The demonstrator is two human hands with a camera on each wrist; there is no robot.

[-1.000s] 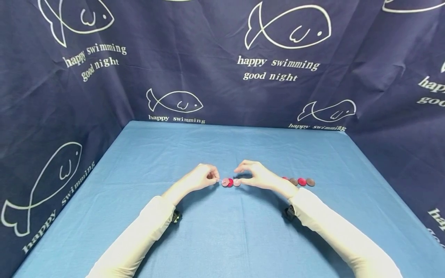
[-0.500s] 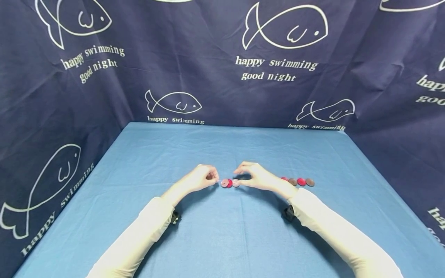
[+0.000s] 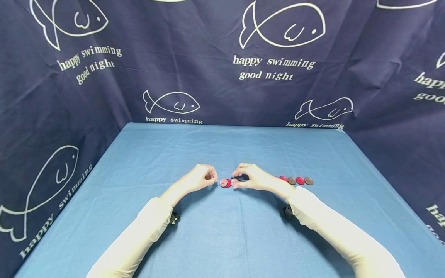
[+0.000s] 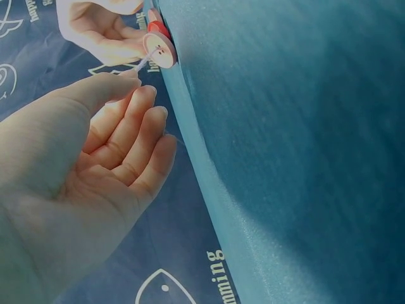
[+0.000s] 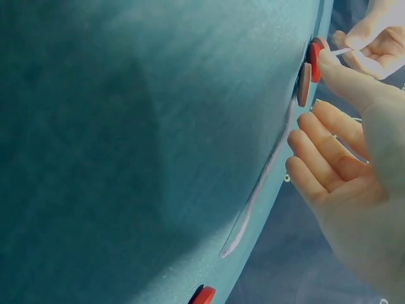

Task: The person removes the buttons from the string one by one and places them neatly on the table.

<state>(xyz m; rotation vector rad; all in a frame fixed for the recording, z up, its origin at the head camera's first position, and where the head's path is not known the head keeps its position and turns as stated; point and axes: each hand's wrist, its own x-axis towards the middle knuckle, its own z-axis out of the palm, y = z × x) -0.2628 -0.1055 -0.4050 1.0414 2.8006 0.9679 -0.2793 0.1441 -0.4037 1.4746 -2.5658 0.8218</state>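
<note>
String [image 4: 145, 61] is seemingly running through three buttons [image 3: 228, 183] over the blue cloth [image 3: 215, 239]. The left hand [image 3: 199, 178] is pinching its end, probably for tension; the right hand [image 3: 255, 178], thumb and fingers standing apart, is likely steadying the row. Outer buttons are looking pale pink, the middle one bright red.

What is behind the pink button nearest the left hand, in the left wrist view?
Part of a red button, and beyond it another pinkish button. The front button hides the red one's remainder.
</note>
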